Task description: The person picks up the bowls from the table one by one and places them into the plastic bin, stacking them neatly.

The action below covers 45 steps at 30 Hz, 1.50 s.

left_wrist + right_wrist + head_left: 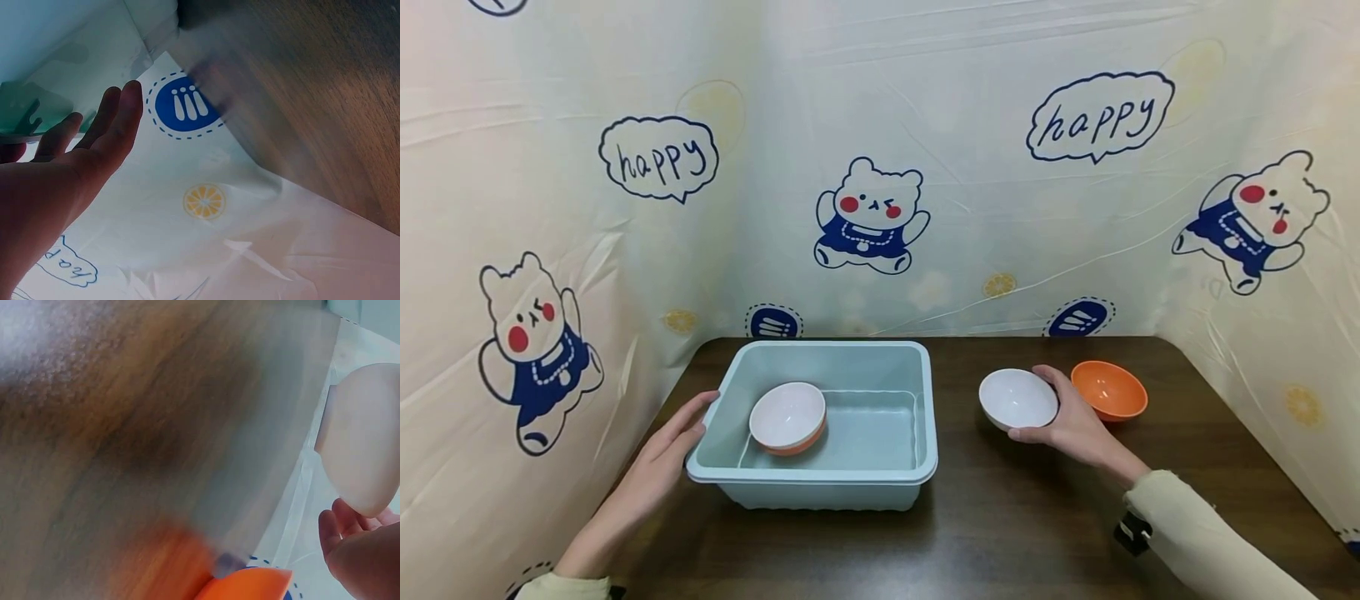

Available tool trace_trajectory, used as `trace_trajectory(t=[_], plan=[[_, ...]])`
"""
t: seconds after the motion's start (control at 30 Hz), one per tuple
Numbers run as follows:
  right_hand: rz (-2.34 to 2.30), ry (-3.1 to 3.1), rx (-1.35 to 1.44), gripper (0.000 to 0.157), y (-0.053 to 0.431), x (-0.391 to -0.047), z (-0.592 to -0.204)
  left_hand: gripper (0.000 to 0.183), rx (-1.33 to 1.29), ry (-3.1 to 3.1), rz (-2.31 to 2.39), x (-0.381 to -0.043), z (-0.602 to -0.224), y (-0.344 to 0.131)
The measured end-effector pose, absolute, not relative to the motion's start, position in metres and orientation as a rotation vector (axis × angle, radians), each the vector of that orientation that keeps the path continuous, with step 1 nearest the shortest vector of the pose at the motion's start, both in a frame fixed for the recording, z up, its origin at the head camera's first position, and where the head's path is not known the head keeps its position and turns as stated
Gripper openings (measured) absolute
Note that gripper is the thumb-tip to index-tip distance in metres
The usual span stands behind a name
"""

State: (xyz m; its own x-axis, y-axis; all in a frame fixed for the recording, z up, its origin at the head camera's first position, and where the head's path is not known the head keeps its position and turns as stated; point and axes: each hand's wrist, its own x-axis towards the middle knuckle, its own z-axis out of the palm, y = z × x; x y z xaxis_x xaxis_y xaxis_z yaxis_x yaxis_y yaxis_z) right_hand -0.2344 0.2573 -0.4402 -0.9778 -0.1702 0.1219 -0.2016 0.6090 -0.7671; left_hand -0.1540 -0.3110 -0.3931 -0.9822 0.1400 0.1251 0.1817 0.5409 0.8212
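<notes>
On the right, my right hand [1071, 425] grips a white bowl [1017, 400] by its side, thumb at the near edge and fingers at the far edge. The right wrist view catches this white bowl [365, 440] from the side, with its foot showing. My left hand [666, 450] touches the left rim of a pale blue-green plastic basin [812, 477]. Its fingers [119, 119] look extended and loosely spread in the left wrist view. Inside the basin, toward the left, a white bowl [787, 414] sits nested in an orange bowl [793, 448].
An orange bowl [1108, 390] stands on the dark wooden table [1000, 533], just right of my right hand. A pale printed curtain [970, 167] with cartoon bears encloses the table at the back and both sides.
</notes>
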Motion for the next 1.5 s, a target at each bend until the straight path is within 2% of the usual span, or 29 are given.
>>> trace_trajectory(t=[1.5], plan=[[1.302,-2.714,0.474,0.110,0.243,-0.195,-0.388,0.051,-0.261,-2.740,-1.495,-0.154,-0.392,-0.311]])
